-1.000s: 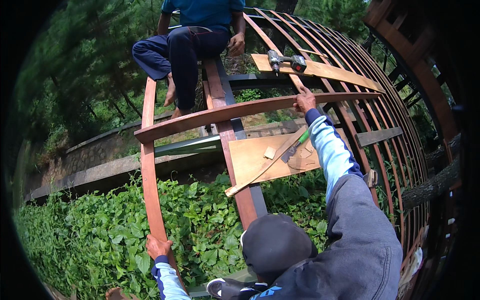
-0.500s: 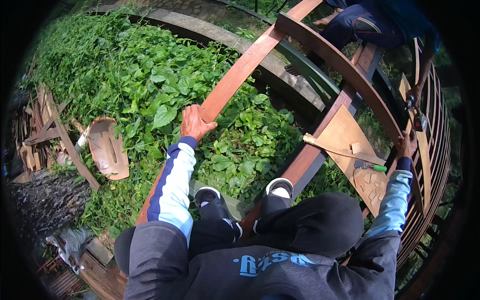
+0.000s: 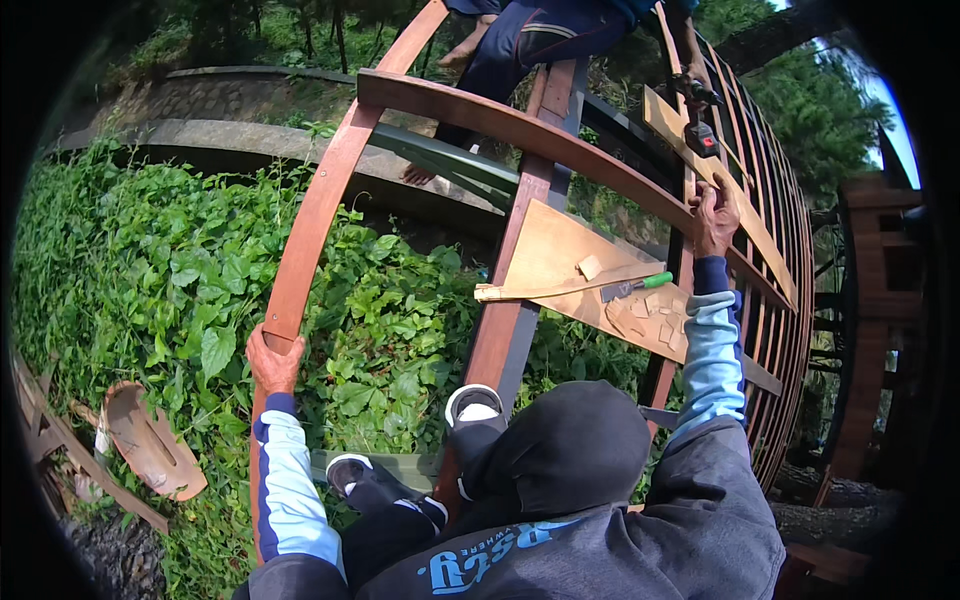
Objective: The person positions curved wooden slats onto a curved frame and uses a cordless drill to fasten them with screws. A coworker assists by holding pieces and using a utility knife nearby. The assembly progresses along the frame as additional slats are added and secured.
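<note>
My left hand (image 3: 273, 360) is wrapped round the edge of a long reddish-brown wooden beam (image 3: 318, 215) on the left. My right hand (image 3: 714, 218) is raised beside the right part of a crossing plank (image 3: 530, 130), its fingers curled together; what they hold, if anything, is too small to make out. Just beyond it, a co-worker's hand (image 3: 692, 70) holds a black cordless drill (image 3: 700, 130) with a red-marked battery, over a pale wooden board (image 3: 735, 205). Between my arms lies a thin plywood sheet (image 3: 550, 245) bearing wood chips, a stick and a green-handled tool (image 3: 655, 281).
My shod feet (image 3: 474, 408) rest on the frame, over leafy green plants (image 3: 170, 270). A reddish beam (image 3: 497, 340) runs between my arms. Close-set slats (image 3: 775, 200) line the right side. A co-worker (image 3: 560, 40) sits at the far side. A shaped wooden piece (image 3: 150, 440) lies lower left.
The view has turned to the right, so the frame appears farther left. My right hand's fingers have curled up near the drill. My left hand keeps its hold on the beam.
</note>
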A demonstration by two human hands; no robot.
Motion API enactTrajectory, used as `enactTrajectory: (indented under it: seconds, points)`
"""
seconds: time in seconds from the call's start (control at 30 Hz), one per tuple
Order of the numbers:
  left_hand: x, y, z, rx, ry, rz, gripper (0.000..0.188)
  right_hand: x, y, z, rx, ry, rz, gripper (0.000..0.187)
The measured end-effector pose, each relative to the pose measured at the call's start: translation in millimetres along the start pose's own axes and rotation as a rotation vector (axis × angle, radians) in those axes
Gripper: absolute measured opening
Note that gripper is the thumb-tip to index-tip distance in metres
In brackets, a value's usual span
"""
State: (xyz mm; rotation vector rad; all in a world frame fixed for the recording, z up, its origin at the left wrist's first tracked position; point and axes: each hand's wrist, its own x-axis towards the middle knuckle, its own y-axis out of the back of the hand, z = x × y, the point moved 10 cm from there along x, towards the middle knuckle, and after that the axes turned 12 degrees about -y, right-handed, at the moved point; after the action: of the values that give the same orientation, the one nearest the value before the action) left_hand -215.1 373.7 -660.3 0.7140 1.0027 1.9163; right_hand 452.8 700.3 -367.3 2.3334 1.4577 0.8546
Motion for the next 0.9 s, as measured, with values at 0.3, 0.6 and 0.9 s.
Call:
enactTrajectory:
  seconds: [0.3,0.6,0.9]
  points:
    - [-2,-2,-8,-0.041,0.052,0.009,0.068,18,58,-48,-0.128,0.032,0.285,0.026]
    - [-1,1,-7,-0.085,0.055,-0.017,0.073,122,-12,-2,-0.028,-0.35,0.032,0.058]
    - [-5,6,-13,-0.015,0.158,-0.053,0.091,115,-148,-79,0.739,-0.57,-0.864,0.029]
